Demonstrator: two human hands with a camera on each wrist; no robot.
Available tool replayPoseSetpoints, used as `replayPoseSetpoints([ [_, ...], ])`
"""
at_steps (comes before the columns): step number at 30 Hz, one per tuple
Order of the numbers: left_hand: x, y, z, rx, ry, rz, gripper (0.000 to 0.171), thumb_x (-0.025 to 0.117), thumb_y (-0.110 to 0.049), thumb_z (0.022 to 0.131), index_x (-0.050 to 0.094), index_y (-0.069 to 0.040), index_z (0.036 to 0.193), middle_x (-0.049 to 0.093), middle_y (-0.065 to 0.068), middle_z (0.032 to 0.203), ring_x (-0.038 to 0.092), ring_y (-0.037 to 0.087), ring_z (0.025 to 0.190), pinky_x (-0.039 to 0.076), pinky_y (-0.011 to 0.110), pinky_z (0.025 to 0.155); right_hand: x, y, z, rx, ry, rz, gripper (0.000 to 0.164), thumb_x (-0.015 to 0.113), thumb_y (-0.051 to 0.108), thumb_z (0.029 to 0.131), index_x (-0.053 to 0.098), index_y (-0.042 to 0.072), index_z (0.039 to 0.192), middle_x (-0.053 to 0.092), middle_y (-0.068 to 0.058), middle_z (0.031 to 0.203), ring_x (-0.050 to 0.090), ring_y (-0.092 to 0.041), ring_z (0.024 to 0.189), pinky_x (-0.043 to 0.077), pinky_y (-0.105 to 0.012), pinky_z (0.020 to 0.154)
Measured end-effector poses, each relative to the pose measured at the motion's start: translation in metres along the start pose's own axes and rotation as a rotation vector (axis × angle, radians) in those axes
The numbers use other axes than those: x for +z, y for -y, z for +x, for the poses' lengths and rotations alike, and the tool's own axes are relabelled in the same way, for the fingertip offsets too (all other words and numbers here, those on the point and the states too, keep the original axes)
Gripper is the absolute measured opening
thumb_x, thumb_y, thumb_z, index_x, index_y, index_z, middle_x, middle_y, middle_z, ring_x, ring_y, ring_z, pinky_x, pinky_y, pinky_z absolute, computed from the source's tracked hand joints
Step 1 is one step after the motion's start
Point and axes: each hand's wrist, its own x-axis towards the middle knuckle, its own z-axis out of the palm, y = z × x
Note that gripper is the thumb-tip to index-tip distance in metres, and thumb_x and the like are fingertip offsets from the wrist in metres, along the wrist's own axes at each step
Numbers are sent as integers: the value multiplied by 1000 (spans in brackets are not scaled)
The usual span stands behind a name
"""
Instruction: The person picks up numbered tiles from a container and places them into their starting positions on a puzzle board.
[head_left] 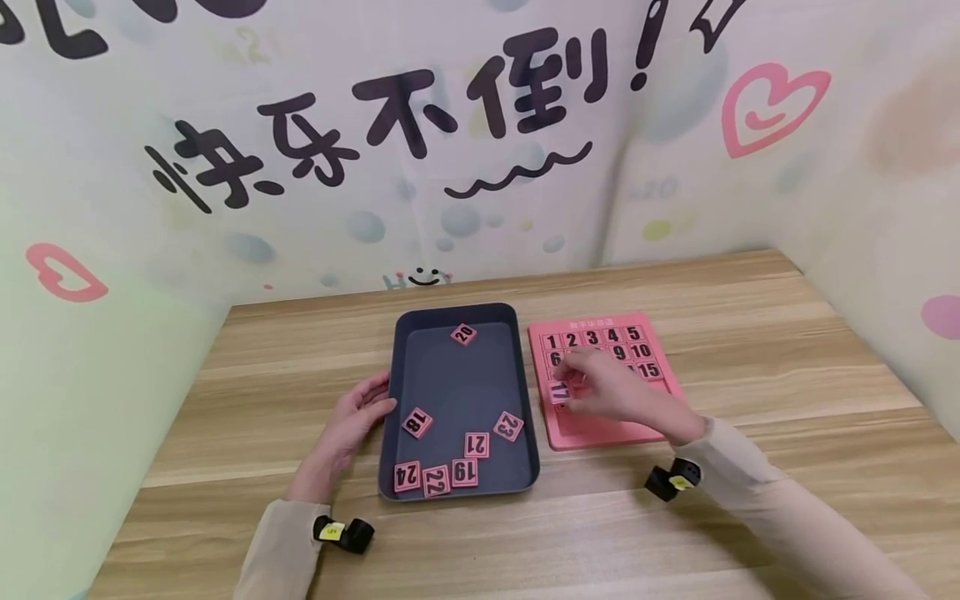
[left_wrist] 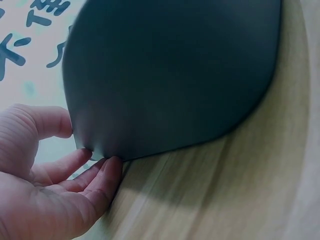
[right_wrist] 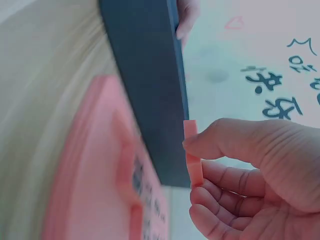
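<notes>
My right hand (head_left: 607, 385) pinches a pink number tile (right_wrist: 192, 150) between thumb and fingertips. In the head view this tile reads 17 and is held above the left part of the pink number board (head_left: 600, 429). Rows of tiles up to 15 fill the board's upper part; the hand hides some. On the left, my left hand (head_left: 352, 421) holds the side of a dark grey tray (head_left: 450, 367), thumb at the rim and fingers against the outer wall (left_wrist: 170, 75). Inside the tray lie loose tiles, among them 20 (head_left: 463, 334), 18 (head_left: 417, 422) and 23 (head_left: 508, 427).
More tiles, 24 (head_left: 407, 476), 22 (head_left: 436, 481), 19 (head_left: 465, 472) and 21 (head_left: 476, 444), lie near the tray's front edge. Tray and board stand close side by side on a wooden table (head_left: 480, 550). A printed wall cloth (head_left: 315, 242) rises behind the table.
</notes>
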Motion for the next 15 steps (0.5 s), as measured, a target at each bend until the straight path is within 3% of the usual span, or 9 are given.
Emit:
replayPoseSetpoints([
  [7,0,-1,0,5,-2,-3,52,49,4,91,33,6,141,38,27,140,38,32,126,41,12,84,-6,-16,-27,53,8,-38,25,76,3,68,64,3,90,59,1,83,54,-15,78,49,-31,71],
  [15,0,0,1,-4,-3,-3,53,49,5,91,33,6,141,38,26,140,38,31,126,42,12,84,-4,-28,-40,64,17,-55,28,78,1,65,64,4,88,56,1,81,49,-12,73,46,-27,65],
])
